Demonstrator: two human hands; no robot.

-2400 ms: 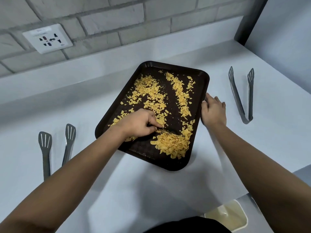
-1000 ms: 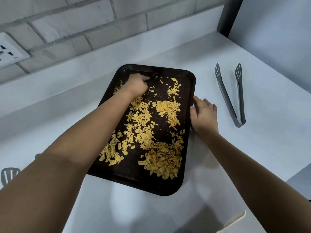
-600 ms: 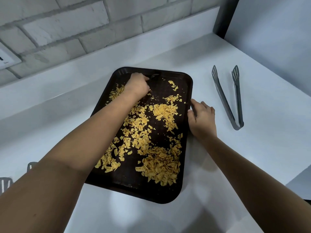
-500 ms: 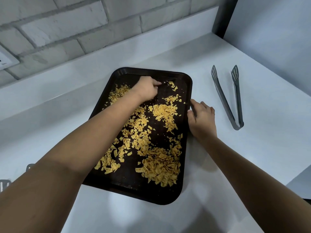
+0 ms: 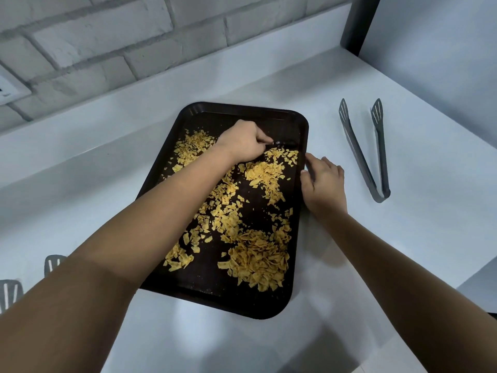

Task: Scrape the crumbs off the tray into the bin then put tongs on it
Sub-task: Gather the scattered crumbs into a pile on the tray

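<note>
Under the left hand [image 5: 243, 143], the dark tray [image 5: 293, 297] is lying flat on the white counter [image 5: 430, 162], and yellow crumbs [image 5: 258, 261] are lying scattered over most of its floor. That hand is reaching across the far part of the tray with its fingers curled around a thin dark scraper [image 5: 282, 143], whose visible end is pointing out to the hand's right, toward the tray's right rim. Just on the near side of the scraper a band of crumbs is sitting, and the thickest heap is lying well nearer the person, close to the tray's near right corner. More crumbs are lying to the left of the left hand and under its forearm.

Beside the tray's right rim, the right hand [image 5: 324, 185] is resting with its fingers loosely extended and its fingertips touching the rim's outer edge, gripping nothing. Further out to the right of this hand, well apart from the tray, grey tongs [image 5: 361, 154] are lying on the counter with their arms spread and their slotted tips pointing away from the person.

Far to the left of the left forearm, at the frame's edge, the slotted tips of second tongs [image 5: 10, 292] are showing on the counter. Beyond both hands a pale brick wall [image 5: 107, 44] is rising behind the counter.
</note>
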